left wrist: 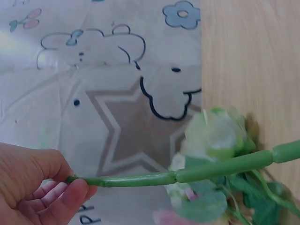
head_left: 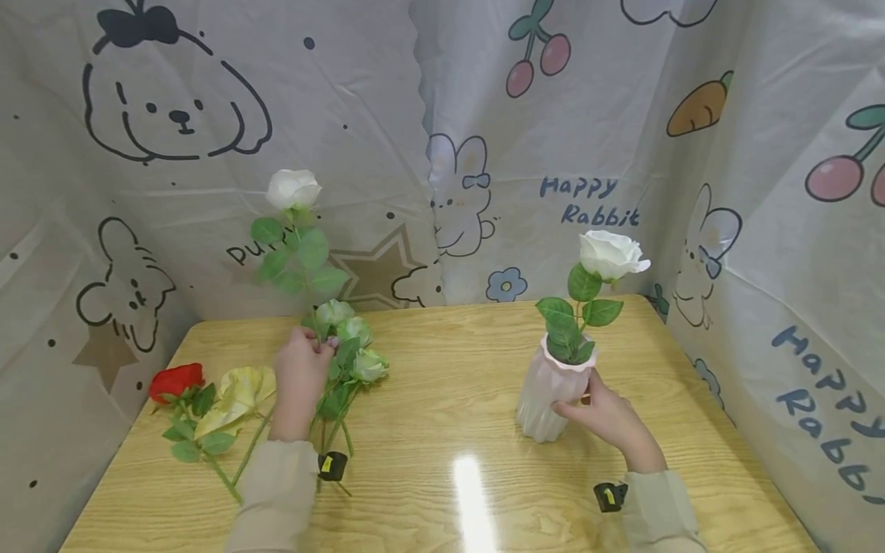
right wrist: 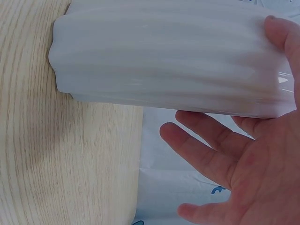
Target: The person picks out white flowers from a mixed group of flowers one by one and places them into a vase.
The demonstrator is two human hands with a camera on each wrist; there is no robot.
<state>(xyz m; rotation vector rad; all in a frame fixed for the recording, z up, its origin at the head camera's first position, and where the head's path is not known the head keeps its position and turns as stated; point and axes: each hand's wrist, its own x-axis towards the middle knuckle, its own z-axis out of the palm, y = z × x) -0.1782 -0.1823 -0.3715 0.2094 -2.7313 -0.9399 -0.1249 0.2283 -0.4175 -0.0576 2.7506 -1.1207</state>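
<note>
Between thumb and fingers, my left hand (head_left: 304,376) pinches the green stem (left wrist: 140,180) of a white rose (head_left: 293,190), which stands upright above the table's left side. Its bloom rises against the backdrop, with green leaves below it. My right hand (head_left: 611,415) grips the pale pink fluted vase (head_left: 546,392) near its upper part, thumb on one side and fingers round the other. In the right wrist view, some fingers (right wrist: 197,152) spread away from the vase wall. Another white rose (head_left: 611,255) stands in the vase, leaning right; its lower stem is hidden inside.
Pale green-white flowers (head_left: 369,365) lie beside the left hand, their stems toward the front. A red rose (head_left: 176,382) and a yellow flower (head_left: 235,399) lie at the table's left. A printed cloth backdrop (head_left: 373,100) stands behind the wooden table (head_left: 429,384).
</note>
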